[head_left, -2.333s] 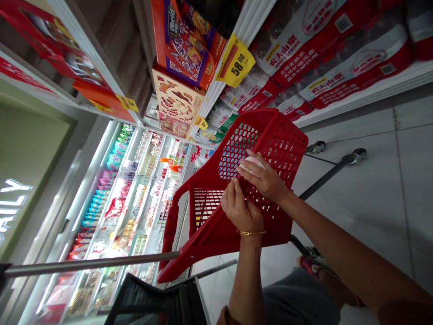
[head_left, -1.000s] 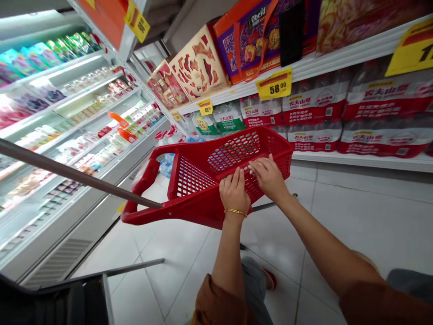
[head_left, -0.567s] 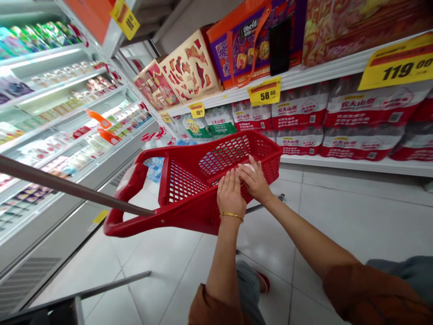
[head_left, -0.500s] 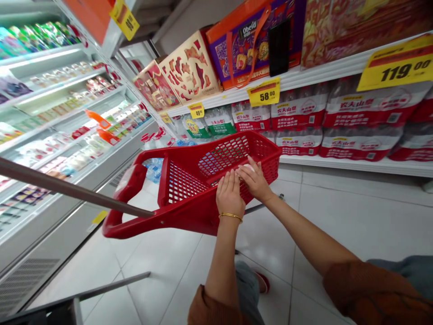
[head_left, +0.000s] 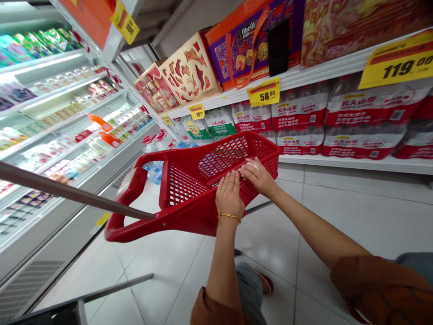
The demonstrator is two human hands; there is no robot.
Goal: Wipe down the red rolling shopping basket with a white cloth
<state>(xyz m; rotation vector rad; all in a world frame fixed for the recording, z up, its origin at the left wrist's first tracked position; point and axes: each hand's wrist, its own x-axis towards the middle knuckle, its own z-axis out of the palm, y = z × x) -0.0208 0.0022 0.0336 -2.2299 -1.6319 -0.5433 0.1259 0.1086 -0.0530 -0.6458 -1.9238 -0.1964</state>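
A red plastic shopping basket [head_left: 189, 180] with perforated walls stands tilted in front of me in a shop aisle. My left hand [head_left: 230, 197], with a gold bracelet at the wrist, lies flat against the basket's near wall, fingers stretched upward and together. My right hand [head_left: 260, 177] is just to its right on the same wall. Its fingers curl over a small whitish wad [head_left: 252, 166], pressing it onto the red mesh. Most of the wad is hidden under the fingers.
A grey metal bar [head_left: 74, 193] runs from the left to the basket's handle end. A chilled display case [head_left: 50, 135] with packaged goods fills the left. Shelves on the right hold gift boxes [head_left: 191, 72], packs of bottled water [head_left: 358, 140] and yellow price tags [head_left: 264, 91]. The floor is white tile [head_left: 304, 216].
The view swung from steeply tilted to nearly level. Both hands stayed on the basket wall; my right hand slid slightly along the mesh with the wad under it.
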